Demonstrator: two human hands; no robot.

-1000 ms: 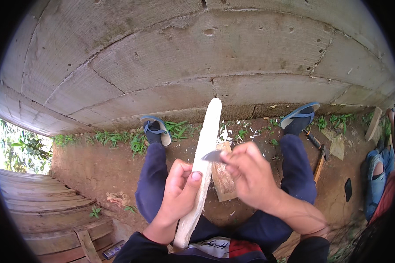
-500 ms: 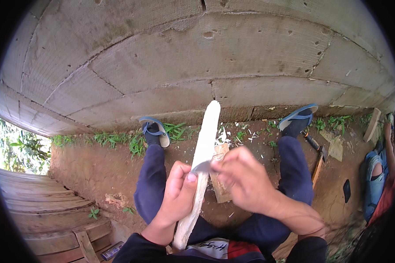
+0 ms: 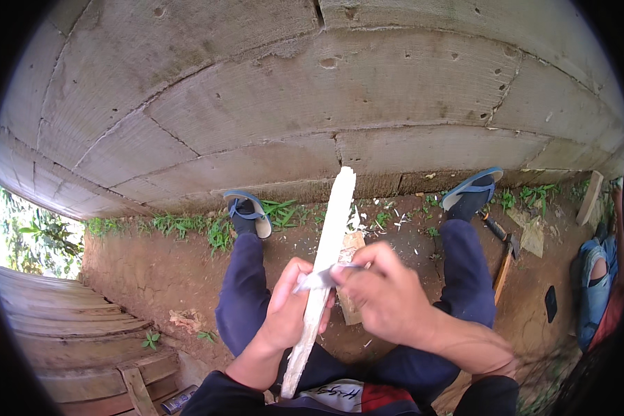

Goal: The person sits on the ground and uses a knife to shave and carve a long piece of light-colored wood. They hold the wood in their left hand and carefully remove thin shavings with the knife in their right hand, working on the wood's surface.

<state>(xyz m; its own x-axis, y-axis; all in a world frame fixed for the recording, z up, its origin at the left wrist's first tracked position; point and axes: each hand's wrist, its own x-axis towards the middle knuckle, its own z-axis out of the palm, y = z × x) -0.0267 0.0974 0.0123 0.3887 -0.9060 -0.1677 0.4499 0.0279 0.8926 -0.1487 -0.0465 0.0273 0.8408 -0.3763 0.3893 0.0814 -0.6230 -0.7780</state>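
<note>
A long, pale stripped piece of wood [image 3: 334, 225] slants between my legs, its far tip pointing at the wall and its near end by my lap. Around its lower half wraps my left hand [image 3: 286, 308], the thumb near the blade. My right hand [image 3: 390, 301] pinches a short grey metal blade [image 3: 317, 280] that lies across the wood. The blade's handle, if it has one, is hidden in the fingers. Below the wood, a brown wooden block [image 3: 352, 243] rests on the ground, partly covered by my right hand.
Ahead stands a block wall [image 3: 409, 83], with weeds [image 3: 180, 224] and shavings [image 3: 401, 220] at its foot. To the right lie a hammer-like tool [image 3: 499, 232] and a dark flat object [image 3: 550, 304]; another person [image 3: 596, 277] sits at the edge. Planks [image 3: 69, 319] stand left.
The blade has tilted and now shows a brighter face. My right hand has shifted slightly down, and the wood's far tip has moved a little right and nearer.
</note>
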